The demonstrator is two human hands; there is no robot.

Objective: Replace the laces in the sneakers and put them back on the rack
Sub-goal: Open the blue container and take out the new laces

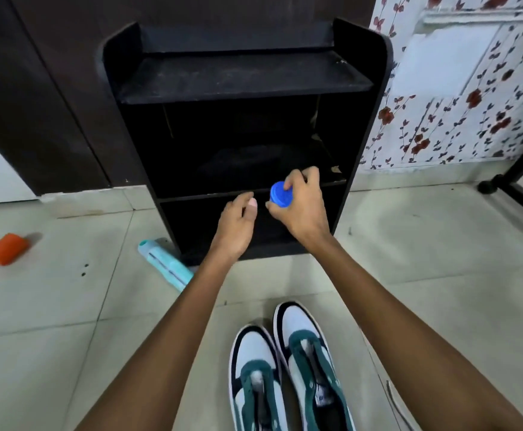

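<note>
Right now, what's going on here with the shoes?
A person reaches toward a black shoe rack. The right hand pinches a small blue cap; the left hand is open beside it, holding nothing. A pair of green-and-white sneakers sits on the floor in front of the rack, not yet shelved.

Rack point(241, 76) standing on the floor point(67, 306) against the wall. Before it, the left sneaker point(255, 374) and right sneaker point(308, 346) side by side, toes toward the rack. A bottle point(163, 264) lies at the rack's front left corner; a block point(5, 248) lies well apart, farther left. Before the lower shelf's edge, the right hand point(303, 209) grips a cap point(280, 194), with the left hand point(238, 225) just beside it.
</note>
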